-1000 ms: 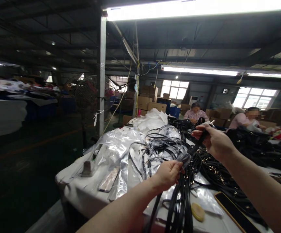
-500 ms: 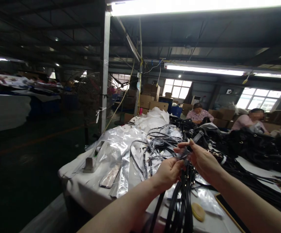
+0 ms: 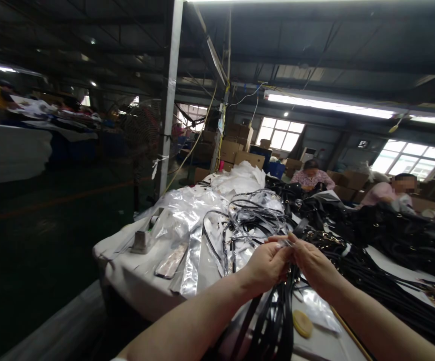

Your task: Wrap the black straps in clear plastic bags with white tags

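My left hand [image 3: 266, 264] and my right hand [image 3: 313, 258] meet above the near part of the table, their fingers closed in a pinch. A small bit of clear plastic film [image 3: 286, 242] shows between the fingertips; the rest is hidden by the hands. Directly beneath them, a bundle of black straps [image 3: 272, 328] with metal fittings hangs toward me. Beyond my left hand lie coiled black straps [image 3: 253, 213] in clear plastic. To the right of my right hand, more black straps [image 3: 385, 288] with gold-coloured hardware are heaped.
Clear plastic bags [image 3: 181, 213] cover the table's left side, near a metal block [image 3: 140, 242], a phone-shaped object [image 3: 171, 260] and a long plastic sleeve [image 3: 192, 268]. A yellow disc [image 3: 302, 323] lies close to me. Two people sit beyond black bags [image 3: 386, 220]; a post [image 3: 171, 95] rises at left.
My hands have come closer together, and the fingertips now meet on the plastic. The dark strap end that stood up past my right hand now sits lower. The view has shifted slightly.
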`<state>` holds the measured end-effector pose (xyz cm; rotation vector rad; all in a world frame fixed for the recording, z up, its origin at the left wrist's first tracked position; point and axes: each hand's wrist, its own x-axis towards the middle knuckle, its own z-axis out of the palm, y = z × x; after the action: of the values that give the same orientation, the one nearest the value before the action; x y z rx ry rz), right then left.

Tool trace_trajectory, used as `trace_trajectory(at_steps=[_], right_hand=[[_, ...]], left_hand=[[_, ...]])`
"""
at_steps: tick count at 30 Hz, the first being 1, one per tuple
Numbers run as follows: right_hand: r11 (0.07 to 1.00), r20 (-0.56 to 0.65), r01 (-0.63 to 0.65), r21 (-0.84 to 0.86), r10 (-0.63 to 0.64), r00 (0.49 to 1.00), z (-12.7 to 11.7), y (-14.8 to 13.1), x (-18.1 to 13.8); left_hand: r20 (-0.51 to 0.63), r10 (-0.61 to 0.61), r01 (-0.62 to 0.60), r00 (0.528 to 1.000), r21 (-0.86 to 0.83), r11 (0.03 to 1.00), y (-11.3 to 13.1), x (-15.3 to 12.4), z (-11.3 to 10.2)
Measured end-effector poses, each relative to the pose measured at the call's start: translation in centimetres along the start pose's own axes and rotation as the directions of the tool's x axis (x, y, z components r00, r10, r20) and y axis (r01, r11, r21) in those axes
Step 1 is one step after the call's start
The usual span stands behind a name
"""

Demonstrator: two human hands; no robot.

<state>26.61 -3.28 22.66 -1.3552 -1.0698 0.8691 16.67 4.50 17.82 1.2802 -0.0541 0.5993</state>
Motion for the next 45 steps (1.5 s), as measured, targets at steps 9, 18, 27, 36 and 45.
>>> trace_trajectory(at_steps=[9, 18, 27, 36, 45], right_hand=[[0.996, -0.272, 0.089, -0.027, -0.093, 0.958, -2.6, -1.2, 0.6], [0.971, -0.293, 0.101, -0.219, -0.164, 0.942, -3.7, -2.2, -0.4], [0.948, -0.245, 0.098, -0.304, -0.177, 0.953, -3.5, -1.2, -1.1], [0.963, -0.193, 0.093, -0.253, -0.145, 0.97, -3.5, 0.5, -1.1], [0.984, -0.165, 0.129, -0.126, -0.149, 0.975, -2.1, 0.3, -0.7]], left_hand=[[0.01, -0.131, 0.131, 0.991, 0.008, 0.991, -2.9, -2.4, -0.6], [0.069, -0.366, 0.366, 0.928, 0.015, 0.931, -5.6, -3.3, -1.0], [0.094, 0.537, -0.411, 0.838, 0.756, 0.509, 0.9, -2.7, -1.5], [0.371, 0.403, -0.457, 0.837, 0.878, 0.14, 2.9, -1.9, -1.5], [0.021, 0.825, -0.327, 0.565, 0.923, 0.2, 2.3, -0.2, -0.3]])
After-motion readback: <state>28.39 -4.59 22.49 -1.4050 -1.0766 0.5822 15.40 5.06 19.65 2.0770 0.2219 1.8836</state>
